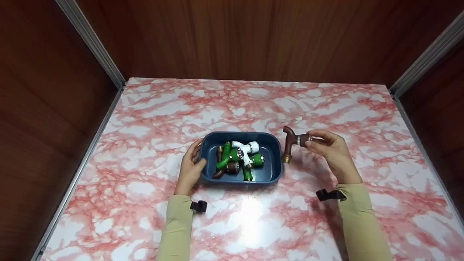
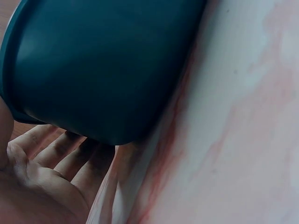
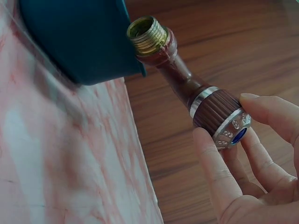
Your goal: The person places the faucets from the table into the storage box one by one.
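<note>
My right hand pinches a brown tap by its ribbed knob, just off the right end of a dark blue plastic tub. The right wrist view shows the threaded brass inlet of this tap pointing away from the fingers, and a blue dot on the knob's end. My left hand holds the tub's left end, thumb at the rim and fingers along the outer wall. Inside the tub lie green taps, a brown tap and white tap parts, heaped over one another.
The tub stands on a red-and-white marbled tabletop. Dark wood panels close off the back and both sides, with metal strips at the corners. Black straps sit on both wrists.
</note>
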Tool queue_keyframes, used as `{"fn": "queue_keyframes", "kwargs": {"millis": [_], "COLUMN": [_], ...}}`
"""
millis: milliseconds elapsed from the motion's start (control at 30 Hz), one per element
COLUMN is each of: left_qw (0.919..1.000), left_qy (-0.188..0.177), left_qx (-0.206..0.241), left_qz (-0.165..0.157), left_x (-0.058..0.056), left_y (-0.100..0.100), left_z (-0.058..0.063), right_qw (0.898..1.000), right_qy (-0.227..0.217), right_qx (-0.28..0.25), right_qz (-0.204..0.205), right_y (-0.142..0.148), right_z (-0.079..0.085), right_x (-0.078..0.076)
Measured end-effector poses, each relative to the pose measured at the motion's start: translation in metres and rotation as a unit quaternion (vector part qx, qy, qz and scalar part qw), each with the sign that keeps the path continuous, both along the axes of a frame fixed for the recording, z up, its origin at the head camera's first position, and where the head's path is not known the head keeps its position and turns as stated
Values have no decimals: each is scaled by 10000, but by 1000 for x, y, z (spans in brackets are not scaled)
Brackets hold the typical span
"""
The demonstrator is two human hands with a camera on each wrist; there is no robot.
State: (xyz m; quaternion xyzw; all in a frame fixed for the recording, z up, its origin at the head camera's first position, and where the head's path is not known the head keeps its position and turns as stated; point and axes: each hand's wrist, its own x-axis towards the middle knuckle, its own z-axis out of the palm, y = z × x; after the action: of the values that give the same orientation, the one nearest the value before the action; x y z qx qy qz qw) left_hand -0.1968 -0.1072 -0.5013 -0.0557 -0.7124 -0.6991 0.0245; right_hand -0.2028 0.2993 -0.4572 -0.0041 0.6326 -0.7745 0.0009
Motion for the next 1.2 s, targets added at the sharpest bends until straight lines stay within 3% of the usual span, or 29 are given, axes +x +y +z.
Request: {"fn": "queue_keyframes", "kwargs": {"millis": [567,1200], "left_qw": [10000,10000], "left_qy": [1,19], "left_qx": [22,-90], "left_qz": [25,27], "left_x": [0,1], "left_y": [0,0], "left_z": [-1,1], "right_qw": [9999,9998], "right_qy": [-125,25], "right_qx": [-62,-159], "right_qz": [59,155], "right_y": [-12,-22], "right_z": [11,15], "right_x": [2,3]}}
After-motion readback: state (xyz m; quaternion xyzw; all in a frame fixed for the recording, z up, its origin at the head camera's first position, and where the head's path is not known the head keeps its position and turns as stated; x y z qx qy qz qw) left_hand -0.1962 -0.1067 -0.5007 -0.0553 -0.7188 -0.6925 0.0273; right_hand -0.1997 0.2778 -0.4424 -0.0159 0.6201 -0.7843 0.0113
